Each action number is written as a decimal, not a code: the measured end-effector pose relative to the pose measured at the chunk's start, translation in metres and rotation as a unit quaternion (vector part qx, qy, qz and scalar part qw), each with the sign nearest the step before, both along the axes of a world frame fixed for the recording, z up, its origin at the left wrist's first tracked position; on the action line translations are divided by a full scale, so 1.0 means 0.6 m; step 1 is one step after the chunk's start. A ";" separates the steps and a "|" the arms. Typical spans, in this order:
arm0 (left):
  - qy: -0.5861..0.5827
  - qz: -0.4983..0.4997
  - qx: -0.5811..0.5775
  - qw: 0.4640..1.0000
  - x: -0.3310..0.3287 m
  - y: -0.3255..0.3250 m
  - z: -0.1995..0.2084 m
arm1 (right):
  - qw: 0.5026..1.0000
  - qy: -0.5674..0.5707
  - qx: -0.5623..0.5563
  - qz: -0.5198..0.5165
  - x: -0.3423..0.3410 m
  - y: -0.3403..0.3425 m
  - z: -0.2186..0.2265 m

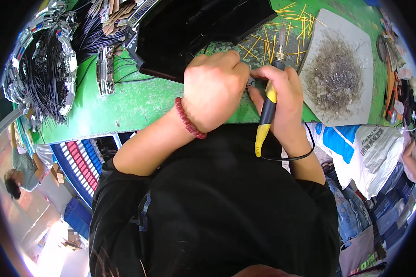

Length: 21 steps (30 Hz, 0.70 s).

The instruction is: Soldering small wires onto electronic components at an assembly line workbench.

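My right hand (289, 99) holds a soldering iron (266, 111) with a yellow and black handle, its tip pointing away from me across the table. The thumb and forefinger of that hand also reach toward a small metallic piece (250, 82) between my two hands. Beside it, my left hand (215, 85) is closed with the knuckles up, a red bead bracelet at its wrist. What its fingers hold is hidden underneath. Just beyond the left hand lies a large glossy black panel (194, 32), which the hand partly covers.
Yellow wire pieces (302, 27) are scattered at the far right of the green table (125, 108). A grey board (326, 115) bears dark debris. Bundled silvery connectors with black cables (69, 60) lie left. White bags (374, 152) hang at the right; another person (27, 168) is far left.
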<state>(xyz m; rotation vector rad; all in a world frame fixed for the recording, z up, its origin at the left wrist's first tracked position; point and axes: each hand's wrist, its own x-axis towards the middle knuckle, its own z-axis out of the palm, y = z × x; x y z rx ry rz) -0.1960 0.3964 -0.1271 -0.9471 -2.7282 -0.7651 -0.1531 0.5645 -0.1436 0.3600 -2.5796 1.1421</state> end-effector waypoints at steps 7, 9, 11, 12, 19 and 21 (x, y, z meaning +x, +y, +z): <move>-0.020 -0.019 -0.066 0.997 -0.009 0.004 0.013 | 0.977 -0.015 -0.204 -0.059 0.029 0.078 0.023; -0.018 -0.013 -0.049 0.999 -0.009 0.007 0.018 | 0.975 -0.021 -0.221 -0.033 0.042 0.131 0.031; -0.027 -0.029 -0.035 0.999 -0.012 0.012 0.021 | 0.979 0.000 -0.180 -0.095 0.075 0.185 0.039; -0.027 -0.029 -0.035 0.999 -0.010 0.012 0.022 | 0.964 0.008 -0.200 -0.174 0.092 0.207 0.029; -0.026 -0.025 -0.052 0.998 -0.010 0.016 0.022 | 0.865 0.078 -0.308 -0.388 0.116 0.337 0.008; -0.027 -0.026 -0.054 0.998 -0.008 0.018 0.025 | 0.876 0.088 -0.259 -0.396 0.119 0.343 0.001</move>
